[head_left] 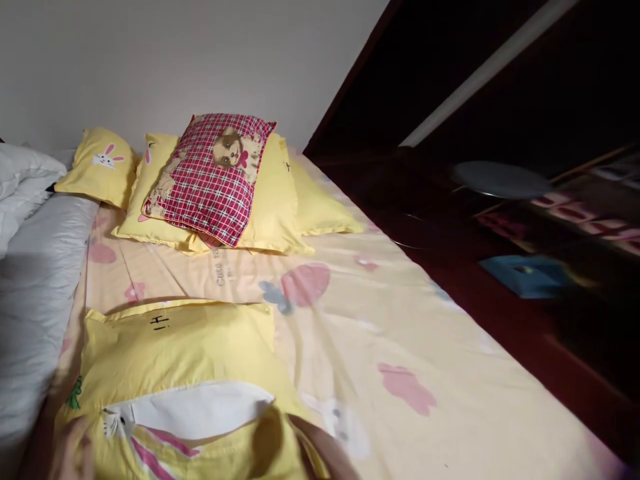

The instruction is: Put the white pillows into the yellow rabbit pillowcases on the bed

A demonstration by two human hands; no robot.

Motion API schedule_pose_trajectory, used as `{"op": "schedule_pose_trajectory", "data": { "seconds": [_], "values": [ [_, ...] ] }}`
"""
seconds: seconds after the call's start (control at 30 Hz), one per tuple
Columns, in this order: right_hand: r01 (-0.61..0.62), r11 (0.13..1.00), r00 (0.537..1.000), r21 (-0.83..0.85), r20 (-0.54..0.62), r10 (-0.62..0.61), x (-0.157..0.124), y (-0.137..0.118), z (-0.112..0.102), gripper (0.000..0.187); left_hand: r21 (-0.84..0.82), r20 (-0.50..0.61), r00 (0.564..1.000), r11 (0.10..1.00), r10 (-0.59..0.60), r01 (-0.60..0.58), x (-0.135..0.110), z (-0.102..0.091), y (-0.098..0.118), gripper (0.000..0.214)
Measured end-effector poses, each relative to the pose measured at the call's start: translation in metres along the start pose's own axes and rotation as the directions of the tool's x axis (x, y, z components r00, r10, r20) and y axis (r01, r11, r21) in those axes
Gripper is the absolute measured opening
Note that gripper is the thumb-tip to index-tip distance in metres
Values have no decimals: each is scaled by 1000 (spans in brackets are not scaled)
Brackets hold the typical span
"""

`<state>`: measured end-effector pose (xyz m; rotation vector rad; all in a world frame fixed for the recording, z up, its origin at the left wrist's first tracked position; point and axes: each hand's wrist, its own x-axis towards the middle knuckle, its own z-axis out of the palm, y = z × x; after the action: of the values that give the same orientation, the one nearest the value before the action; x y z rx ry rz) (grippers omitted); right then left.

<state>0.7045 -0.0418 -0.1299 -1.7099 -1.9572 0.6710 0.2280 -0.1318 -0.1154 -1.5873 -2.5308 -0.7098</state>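
Observation:
A yellow pillow (175, 353) with "Hi" printed on it lies at the near end of the bed. Its case gapes open and shows the white inner pillow (195, 410). My left hand (75, 453) is a blur at the pillow's lower left corner, against the fabric. My right hand (323, 453) comes in from the bottom edge and meets the case's lower right edge, with its fingers hidden in the yellow cloth. Whether either hand grips the case I cannot tell.
The bed sheet (400, 333) is yellow with pink shapes. At the head, a red checked cushion (210, 180) leans on yellow pillows (273, 200), another yellow pillow (100, 167) to their left. A grey-white duvet (35, 280) lies along the left. Dark floor, a round stool (500, 179) and a blue box (525, 275) are on the right.

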Motion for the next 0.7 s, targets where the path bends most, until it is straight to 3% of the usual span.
{"op": "schedule_pose_trajectory", "data": {
  "seconds": [0.03,0.07,0.1,0.13,0.2,0.27,0.33,0.4,0.47,0.53,0.6,0.7],
  "values": [
    [160,987,981,32,104,-162,11,-19,13,41,-69,72,989,990,131,-126,-8,13,25,38],
    [299,953,931,46,204,-302,24,-37,30,41,-189,206,905,922,373,-337,-13,30,51,42],
    [359,933,901,12,258,-350,38,-53,50,44,-246,316,786,846,532,-473,-14,48,76,48],
    [324,943,924,-73,240,-299,52,-65,70,45,-220,401,714,817,574,-533,-10,66,98,55],
    [223,952,963,-209,199,-181,77,-80,103,44,-137,411,708,807,574,-575,5,96,128,58],
    [177,953,972,-246,197,-129,89,-80,114,46,-68,377,750,824,543,-563,21,110,137,56],
    [234,951,953,-200,241,-184,85,-71,103,48,-68,343,771,833,537,-550,29,103,129,51],
    [351,932,909,-94,272,-315,71,-63,77,48,-108,268,774,817,573,-567,26,82,115,44],
    [439,898,879,-11,214,-427,59,-61,50,48,-123,155,776,792,611,-599,19,58,106,43],
    [436,898,898,-56,89,-431,59,-70,34,50,-87,105,766,773,635,-629,19,41,111,49],
    [338,921,937,-192,-20,-348,72,-82,34,54,-26,154,747,758,647,-652,29,37,126,56],
    [226,917,971,-328,0,-239,101,-89,59,76,54,264,752,770,604,-636,52,57,144,73]
  ]
}}
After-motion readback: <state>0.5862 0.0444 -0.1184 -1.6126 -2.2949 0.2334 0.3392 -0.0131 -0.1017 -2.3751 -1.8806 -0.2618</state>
